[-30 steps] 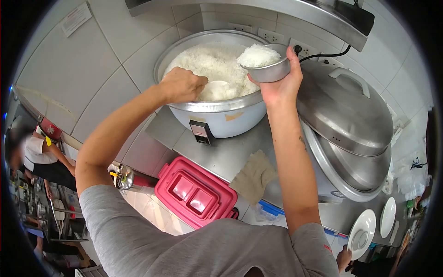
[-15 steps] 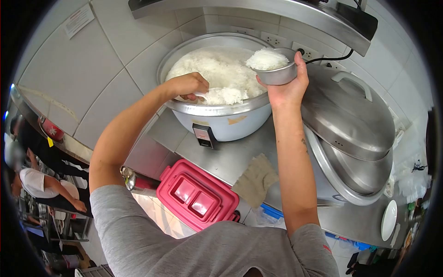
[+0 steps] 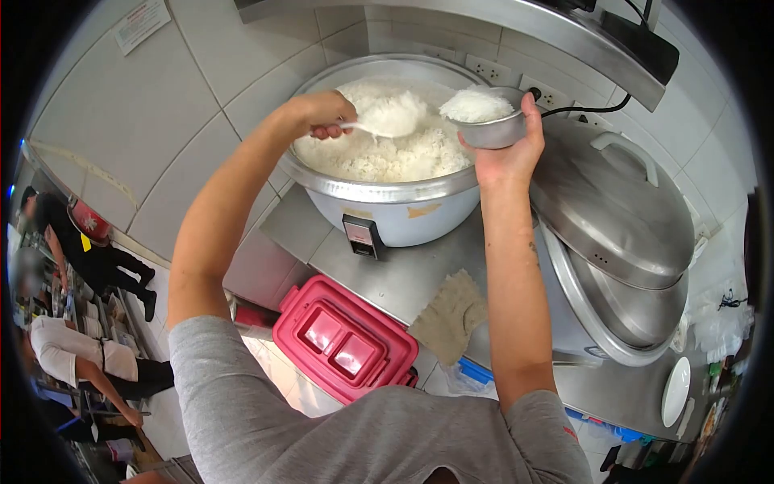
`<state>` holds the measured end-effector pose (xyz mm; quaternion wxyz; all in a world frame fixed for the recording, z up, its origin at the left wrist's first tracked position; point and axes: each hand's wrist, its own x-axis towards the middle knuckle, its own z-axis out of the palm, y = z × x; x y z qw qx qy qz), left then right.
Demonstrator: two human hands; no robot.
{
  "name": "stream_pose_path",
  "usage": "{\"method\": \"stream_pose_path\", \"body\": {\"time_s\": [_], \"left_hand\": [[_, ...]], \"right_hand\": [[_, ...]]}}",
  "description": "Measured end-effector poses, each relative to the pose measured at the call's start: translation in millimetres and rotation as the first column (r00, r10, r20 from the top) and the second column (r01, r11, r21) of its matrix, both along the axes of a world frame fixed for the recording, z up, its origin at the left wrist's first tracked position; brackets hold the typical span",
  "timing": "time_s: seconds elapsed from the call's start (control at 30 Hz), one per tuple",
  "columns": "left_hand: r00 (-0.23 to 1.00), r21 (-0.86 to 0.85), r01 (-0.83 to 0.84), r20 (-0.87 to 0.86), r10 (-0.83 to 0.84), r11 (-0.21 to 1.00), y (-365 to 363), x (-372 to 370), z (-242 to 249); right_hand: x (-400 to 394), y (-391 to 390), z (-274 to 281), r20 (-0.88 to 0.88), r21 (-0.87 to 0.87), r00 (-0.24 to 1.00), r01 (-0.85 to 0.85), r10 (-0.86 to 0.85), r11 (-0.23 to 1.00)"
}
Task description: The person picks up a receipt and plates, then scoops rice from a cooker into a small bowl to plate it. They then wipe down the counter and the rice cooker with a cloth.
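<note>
Left hand (image 3: 322, 113): clenched around the handle of a white rice paddle (image 3: 379, 127); fingers curled tight, knuckles up; held above the open cooker.
Paddle load: heaped clump of cooked rice on the blade, raised clear of the rice mass below, just beside the bowl's rim.
Right hand (image 3: 506, 149): grasping a small metal bowl (image 3: 493, 127); thumb up along the right wall, remaining fingers hidden under and behind the bowl.
Bowl: held upright at the right edge of the cooker's mouth, mounded with white rice (image 3: 476, 103) above its rim.
Rice cooker (image 3: 387, 206): large, round, lid off, standing on the steel desk (image 3: 379, 270) against the tiled wall; filled with cooked rice; control panel facing the camera.
Second pot (image 3: 613, 242): right of the cooker, closed, domed steel lid with handle; right forearm just beside it.
Cloth (image 3: 451, 315): grey, lying flat on the desk in front of the cooker.
Red container (image 3: 345, 339): lidded, at the desk's near edge, below the cooker.
Plate (image 3: 674, 391): white, far right on the desk.
Background, lower left: other people standing well apart from both hands.
</note>
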<state>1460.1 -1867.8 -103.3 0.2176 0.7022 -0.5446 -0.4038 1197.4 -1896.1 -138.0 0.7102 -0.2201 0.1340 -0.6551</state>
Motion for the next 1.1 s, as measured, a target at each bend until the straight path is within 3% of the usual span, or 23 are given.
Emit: {"method": "stream_pose_path", "body": {"time_s": [0.1, 0.2, 0.27, 0.3, 0.33, 0.4, 0.47, 0.57, 0.7, 0.8, 0.9, 1.0, 1.1], "left_hand": [[0.998, -0.279, -0.027, 0.039, 0.04, 0.96, 4, -5, 14], [0.985, -0.373, 0.023, 0.165, 0.042, 0.928, 7, -19, 20], [0.952, -0.457, 0.13, 0.307, 0.019, 0.88, 23, -48, 20], [0.857, -0.561, 0.277, 0.511, 0.063, 0.78, 18, -45, 0], [0.691, -0.531, 0.397, 0.71, 0.137, 0.749, 25, -57, -4], [0.626, -0.558, 0.434, 0.751, 0.209, 0.708, 44, -80, -11], [0.576, -0.472, 0.483, 0.805, 0.138, 0.737, 54, -90, -11], [0.522, -0.392, 0.554, 0.851, 0.06, 0.734, 60, -95, -7], [0.468, -0.354, 0.65, 0.883, 0.012, 0.672, 59, -81, 5], [0.58, -0.512, 0.451, 0.791, 0.196, 0.731, 52, -49, 23], [0.346, -0.362, 0.402, 0.91, 0.227, 0.841, 33, 1, 11], [0.197, -0.082, 0.409, 0.98, 0.0, 0.909, 44, -15, 0], [0.363, -0.167, 0.518, 0.931, -0.039, 0.839, 61, -26, -6]], "right_hand": [[8, -2, -5, 0.002, 0.001, 0.997, -0.078, 0.078, 0.997], [21, 6, 0, -0.003, 0.043, 0.99, -0.142, 0.143, 0.989], [32, 6, 0, -0.003, 0.029, 0.991, -0.132, 0.132, 0.991], [37, 5, 1, -0.011, 0.017, 0.993, -0.121, 0.121, 0.993], [40, 3, 0, -0.019, 0.004, 0.994, -0.109, 0.109, 0.994], [43, -7, -7, -0.031, -0.091, 0.992, -0.128, 0.126, 0.988], [43, -8, -7, -0.057, -0.101, 0.987, -0.152, 0.147, 0.983], [38, 0, -3, -0.122, -0.021, 0.975, -0.187, 0.183, 0.982], [37, -5, -12, -0.085, 0.053, 0.949, -0.3, 0.304, 0.952], [32, -9, -13, -0.036, 0.018, 0.937, -0.348, 0.348, 0.937], [26, -9, -7, 0.01, 0.008, 0.949, -0.315, 0.315, 0.949], [21, 0, 3, -0.015, 0.03, 0.976, -0.219, 0.219, 0.975], [16, -5, 2, -0.024, -0.002, 0.981, -0.192, 0.192, 0.981]]}}
